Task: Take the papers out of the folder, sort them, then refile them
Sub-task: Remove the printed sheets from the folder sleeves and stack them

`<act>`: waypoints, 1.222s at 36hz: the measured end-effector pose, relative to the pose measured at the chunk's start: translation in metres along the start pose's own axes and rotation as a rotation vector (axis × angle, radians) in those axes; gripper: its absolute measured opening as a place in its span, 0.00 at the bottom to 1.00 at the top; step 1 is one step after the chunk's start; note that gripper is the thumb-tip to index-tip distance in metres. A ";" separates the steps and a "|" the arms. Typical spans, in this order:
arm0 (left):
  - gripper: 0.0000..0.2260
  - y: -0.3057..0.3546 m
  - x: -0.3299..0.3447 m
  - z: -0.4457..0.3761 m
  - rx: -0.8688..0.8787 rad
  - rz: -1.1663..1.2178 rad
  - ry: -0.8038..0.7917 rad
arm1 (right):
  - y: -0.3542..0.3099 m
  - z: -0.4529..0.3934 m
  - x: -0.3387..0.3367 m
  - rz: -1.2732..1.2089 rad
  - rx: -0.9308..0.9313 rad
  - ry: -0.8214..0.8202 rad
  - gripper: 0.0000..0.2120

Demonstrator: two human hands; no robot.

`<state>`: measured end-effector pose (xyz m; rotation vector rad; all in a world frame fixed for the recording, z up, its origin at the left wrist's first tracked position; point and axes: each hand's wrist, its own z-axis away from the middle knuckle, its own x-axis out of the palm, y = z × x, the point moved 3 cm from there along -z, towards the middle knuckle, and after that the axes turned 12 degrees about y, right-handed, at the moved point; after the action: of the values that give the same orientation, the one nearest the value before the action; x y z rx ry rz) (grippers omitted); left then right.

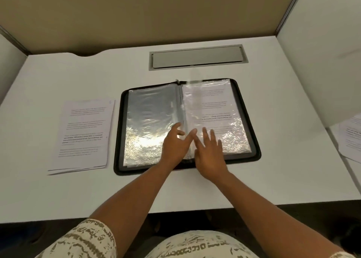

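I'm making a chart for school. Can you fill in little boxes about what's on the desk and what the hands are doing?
folder: open flat on the desk, black zip edge
left sleeve: clear plastic, looks empty
right sleeve: clear plastic with a printed page inside
left hand: fingers spread, over the sleeves near the spine
right hand: fingers straight, resting on the right sleeve
stack: printed papers left of the folder
other papers: at the desk's right edge, partly out of view
hatch: grey, closed, behind the folder

Head view: one wide-angle camera, worn high, facing forward and down, close above the white desk [195, 189].
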<state>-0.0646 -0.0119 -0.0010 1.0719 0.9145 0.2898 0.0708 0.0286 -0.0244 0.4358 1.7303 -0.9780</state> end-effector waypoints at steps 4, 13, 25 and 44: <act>0.21 -0.003 -0.013 -0.010 -0.082 0.026 0.105 | -0.015 0.005 -0.007 -0.252 -0.084 0.086 0.25; 0.18 -0.045 -0.056 -0.025 -0.306 0.209 0.307 | 0.054 0.005 -0.039 -0.314 0.348 0.426 0.21; 0.31 -0.049 -0.076 -0.040 -0.248 -0.105 0.480 | 0.107 0.030 -0.037 0.089 0.721 0.235 0.19; 0.14 -0.017 0.046 0.011 0.888 -0.457 -0.234 | 0.108 0.025 -0.028 0.119 0.514 0.221 0.08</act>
<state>-0.0314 0.0010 -0.0368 1.6055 1.0648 -0.6742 0.1719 0.0786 -0.0454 0.9982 1.6087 -1.3260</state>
